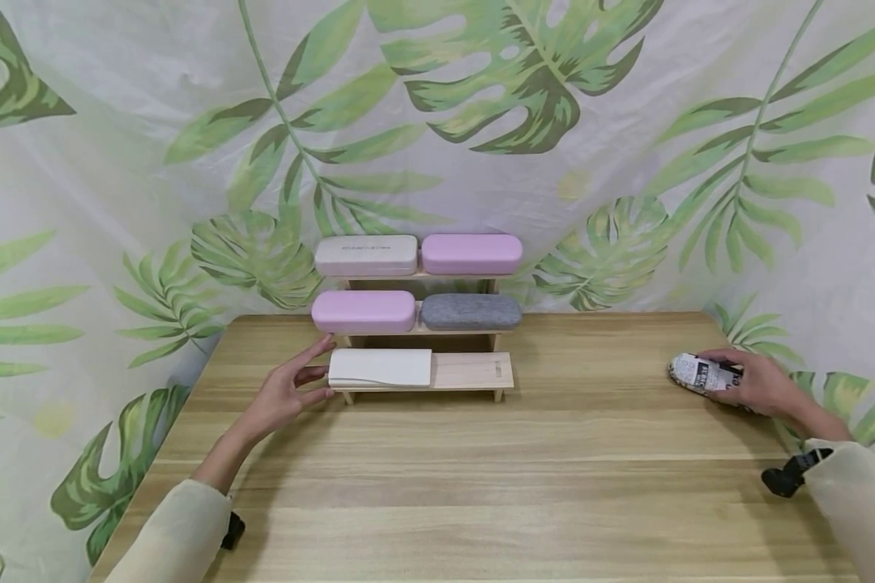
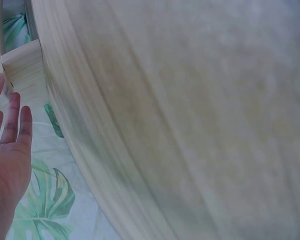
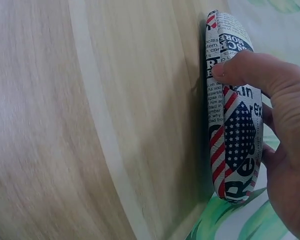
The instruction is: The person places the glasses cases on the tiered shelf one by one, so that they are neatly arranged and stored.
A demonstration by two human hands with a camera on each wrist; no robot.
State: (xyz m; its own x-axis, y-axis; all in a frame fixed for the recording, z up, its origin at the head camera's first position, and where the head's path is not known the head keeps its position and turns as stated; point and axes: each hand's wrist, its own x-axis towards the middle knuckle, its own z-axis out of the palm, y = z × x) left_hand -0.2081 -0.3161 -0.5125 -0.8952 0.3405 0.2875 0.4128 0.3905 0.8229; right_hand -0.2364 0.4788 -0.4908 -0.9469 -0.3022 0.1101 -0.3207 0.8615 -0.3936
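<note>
At the table's right side my right hand (image 1: 761, 387) grips a glasses case (image 3: 237, 135) printed with newspaper text, red stripes and stars. The thumb lies across its near side and the other fingers go behind it, partly hidden. My left hand (image 1: 286, 390) is spread at the left end of the wooden three-step stand (image 1: 470, 370), fingertips right at the edge of a white flap case (image 1: 381, 367) on the lowest step. In the left wrist view the fingers (image 2: 11, 120) look extended, beside the stand.
On the top step sit an off-white case (image 1: 367, 256) and a pink case (image 1: 471, 254). The middle step holds another pink case (image 1: 363, 311) and a grey fabric case (image 1: 471, 312). A leaf-print cloth (image 1: 612, 162) hangs behind the wooden table (image 1: 496, 502).
</note>
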